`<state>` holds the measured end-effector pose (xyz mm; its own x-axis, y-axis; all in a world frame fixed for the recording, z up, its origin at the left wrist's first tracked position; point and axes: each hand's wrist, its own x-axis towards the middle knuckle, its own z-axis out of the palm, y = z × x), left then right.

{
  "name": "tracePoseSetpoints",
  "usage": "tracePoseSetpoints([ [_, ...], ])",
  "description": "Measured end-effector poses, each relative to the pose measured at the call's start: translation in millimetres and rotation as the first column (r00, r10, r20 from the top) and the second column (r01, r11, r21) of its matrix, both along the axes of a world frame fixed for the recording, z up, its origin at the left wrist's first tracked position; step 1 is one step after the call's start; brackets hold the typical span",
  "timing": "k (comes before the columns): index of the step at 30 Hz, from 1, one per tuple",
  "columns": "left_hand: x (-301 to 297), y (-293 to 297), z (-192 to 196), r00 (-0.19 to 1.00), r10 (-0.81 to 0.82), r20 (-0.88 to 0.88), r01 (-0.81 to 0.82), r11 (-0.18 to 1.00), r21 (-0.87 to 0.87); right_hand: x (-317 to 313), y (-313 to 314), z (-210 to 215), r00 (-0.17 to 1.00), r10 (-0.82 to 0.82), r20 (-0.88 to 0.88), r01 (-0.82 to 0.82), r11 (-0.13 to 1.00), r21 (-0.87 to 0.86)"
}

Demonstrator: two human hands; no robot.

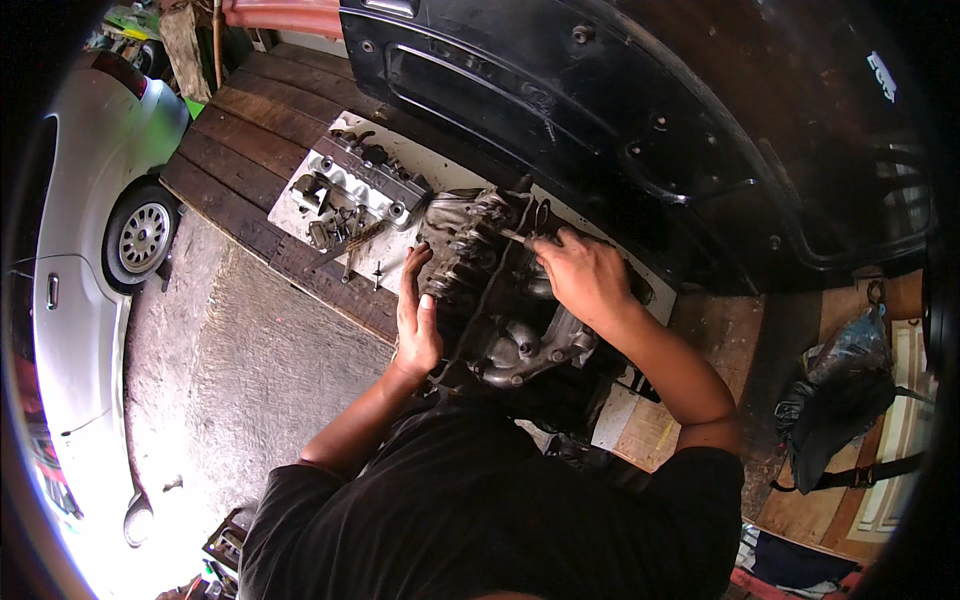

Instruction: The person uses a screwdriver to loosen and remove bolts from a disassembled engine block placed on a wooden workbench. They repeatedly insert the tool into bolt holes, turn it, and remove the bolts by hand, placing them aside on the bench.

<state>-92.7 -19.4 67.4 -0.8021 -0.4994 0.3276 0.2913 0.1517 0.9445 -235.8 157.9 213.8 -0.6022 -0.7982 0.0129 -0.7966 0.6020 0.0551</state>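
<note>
A greasy partly stripped engine (467, 262) lies on a white board (285, 212) right in front of me. My left hand (416, 322) is beside the engine's left side, fingers stretched out and nothing seen in them. Over its far right part, my right hand (588, 278) is closed on a thin light-coloured tool (514, 236). The tip points left toward the engine's top; its exact kind cannot be made out. Left of the engine sit a silver valve cover (368, 186) and several small loose metal parts (340, 230).
Dark planks (235, 130) form the bench under the board. A large black vehicle panel (600, 110) stands along the far side. To the right lies a black bag (845, 420) with a strap. Across the floor at left is a silver car (85, 290).
</note>
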Motion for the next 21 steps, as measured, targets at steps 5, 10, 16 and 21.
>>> tracePoseSetpoints([
  [5,2.7,-0.7,-5.6,1.0,0.012,0.004,-0.012,1.0,0.0,8.0,8.4,1.5,0.999,0.007,0.041,-0.008,1.0,0.026],
  [10,3.8,0.1,1.8,1.0,0.014,0.017,-0.014,1.0,-0.01,7.3,8.5,0.8,0.999,-0.014,0.041,0.015,1.0,-0.007],
  [16,0.5,0.1,-4.7,0.999,0.026,0.023,-0.026,1.0,-0.005,9.3,15.4,-9.5,0.995,-0.062,0.073,0.065,0.997,-0.03],
  [21,-0.5,1.0,5.4,1.0,0.023,0.007,-0.023,1.0,0.011,11.6,25.7,2.9,0.97,-0.05,0.238,0.055,0.998,-0.014],
])
